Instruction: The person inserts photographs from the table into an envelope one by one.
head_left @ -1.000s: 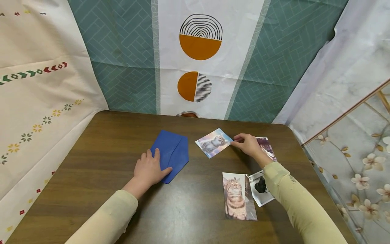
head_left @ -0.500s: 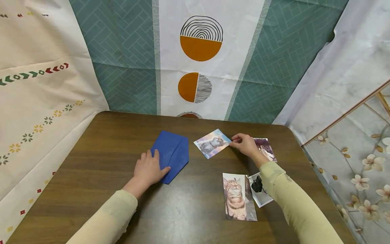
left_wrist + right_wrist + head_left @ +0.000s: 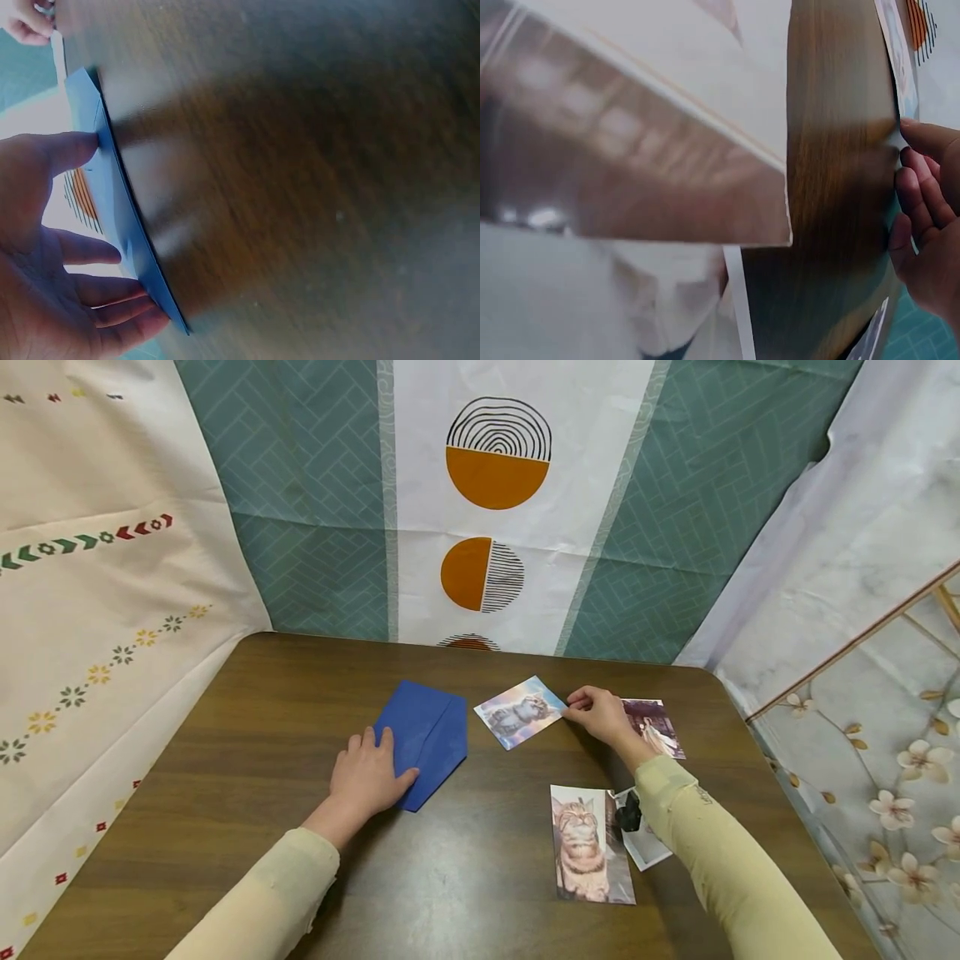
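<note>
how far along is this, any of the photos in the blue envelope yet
None appears to be in yet. The left hand rests flat on the blue envelope, whose flap looks closed. The right hand pinches the corner of the kitten photo, not yet at the envelope. Lying on the table: the tabby cat photo, a dark photo and a white print.

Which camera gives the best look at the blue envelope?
The head view: the whole envelope shows from above, lying flat on the table with the left hand resting on its near corner. The left wrist view shows only its thin edge beside the fingers. The right wrist view does not show it.
</note>
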A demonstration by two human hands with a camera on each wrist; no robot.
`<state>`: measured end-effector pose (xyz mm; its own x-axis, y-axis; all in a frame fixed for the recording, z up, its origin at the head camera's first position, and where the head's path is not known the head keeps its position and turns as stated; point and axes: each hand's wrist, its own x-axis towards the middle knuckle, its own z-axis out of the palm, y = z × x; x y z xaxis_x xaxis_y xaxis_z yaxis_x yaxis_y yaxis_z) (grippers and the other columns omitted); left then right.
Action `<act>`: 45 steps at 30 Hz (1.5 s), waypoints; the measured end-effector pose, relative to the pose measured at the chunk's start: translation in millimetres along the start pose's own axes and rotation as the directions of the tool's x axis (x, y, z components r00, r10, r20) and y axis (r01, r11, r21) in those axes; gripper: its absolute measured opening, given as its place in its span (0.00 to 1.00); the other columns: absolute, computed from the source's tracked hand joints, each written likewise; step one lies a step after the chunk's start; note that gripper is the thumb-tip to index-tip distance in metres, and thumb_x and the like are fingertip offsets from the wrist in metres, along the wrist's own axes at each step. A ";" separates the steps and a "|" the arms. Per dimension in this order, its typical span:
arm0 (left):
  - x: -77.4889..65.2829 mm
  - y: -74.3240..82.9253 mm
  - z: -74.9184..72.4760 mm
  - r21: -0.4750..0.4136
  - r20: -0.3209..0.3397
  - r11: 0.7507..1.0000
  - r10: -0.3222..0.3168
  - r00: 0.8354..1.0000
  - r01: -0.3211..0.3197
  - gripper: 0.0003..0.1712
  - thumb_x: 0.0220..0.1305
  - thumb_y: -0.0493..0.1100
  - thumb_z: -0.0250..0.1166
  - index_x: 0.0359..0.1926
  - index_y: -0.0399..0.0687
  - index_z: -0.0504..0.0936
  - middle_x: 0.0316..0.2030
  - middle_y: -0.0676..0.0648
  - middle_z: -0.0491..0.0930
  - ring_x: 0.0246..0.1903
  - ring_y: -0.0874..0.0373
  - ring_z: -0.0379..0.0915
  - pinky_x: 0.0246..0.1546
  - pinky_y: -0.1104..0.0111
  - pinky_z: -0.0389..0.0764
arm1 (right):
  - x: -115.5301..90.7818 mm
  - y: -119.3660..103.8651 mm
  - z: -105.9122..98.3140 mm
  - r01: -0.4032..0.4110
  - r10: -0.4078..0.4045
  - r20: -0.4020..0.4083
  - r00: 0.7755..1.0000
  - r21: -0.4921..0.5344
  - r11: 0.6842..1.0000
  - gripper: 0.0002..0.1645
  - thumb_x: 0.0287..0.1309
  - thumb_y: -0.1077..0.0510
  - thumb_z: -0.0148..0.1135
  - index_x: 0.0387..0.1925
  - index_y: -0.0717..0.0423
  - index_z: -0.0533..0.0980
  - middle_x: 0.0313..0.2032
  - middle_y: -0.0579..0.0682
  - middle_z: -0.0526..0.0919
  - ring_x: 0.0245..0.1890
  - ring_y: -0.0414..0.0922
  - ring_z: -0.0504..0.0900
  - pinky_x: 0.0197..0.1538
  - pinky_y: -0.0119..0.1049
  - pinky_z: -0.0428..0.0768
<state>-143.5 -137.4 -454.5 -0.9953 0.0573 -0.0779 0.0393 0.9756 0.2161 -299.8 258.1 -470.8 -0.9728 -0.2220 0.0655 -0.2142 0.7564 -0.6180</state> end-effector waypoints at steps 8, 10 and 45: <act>1.2 0.1 1.0 -0.027 -0.015 1.000 -0.011 1.000 0.011 0.49 0.70 0.59 0.70 0.75 0.25 0.68 0.70 0.18 0.66 0.68 0.23 0.64 0.64 0.37 0.73 | 2.8 -2.5 3.7 0.002 -0.002 -0.016 1.000 0.014 1.000 0.12 0.65 0.59 0.74 0.46 0.63 0.84 0.40 0.57 0.91 0.42 0.54 0.88 0.51 0.47 0.80; 1.7 0.1 1.1 -0.035 -0.015 0.999 -0.012 1.000 0.012 0.48 0.69 0.58 0.70 0.74 0.25 0.68 0.70 0.18 0.66 0.68 0.23 0.64 0.64 0.37 0.73 | 3.2 -2.0 3.2 -0.002 0.003 -0.018 1.000 0.024 1.000 0.12 0.66 0.60 0.74 0.46 0.63 0.85 0.40 0.57 0.90 0.42 0.54 0.88 0.51 0.46 0.81; 6.4 -9.5 4.8 -0.170 -0.073 0.984 -0.071 0.995 0.058 0.49 0.62 0.57 0.77 0.73 0.29 0.71 0.68 0.21 0.69 0.67 0.23 0.63 0.62 0.33 0.68 | 9.2 1.1 -5.9 -0.094 0.078 0.063 0.995 0.329 0.940 0.14 0.75 0.63 0.65 0.54 0.69 0.83 0.47 0.62 0.87 0.45 0.50 0.86 0.45 0.32 0.84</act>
<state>-149.8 -145.3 -461.7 -0.9994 -0.0281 -0.0214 -0.0341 0.9272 0.3731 -309.5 260.5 -466.3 -0.9791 -0.2009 -0.0322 -0.0809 0.5296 -0.8444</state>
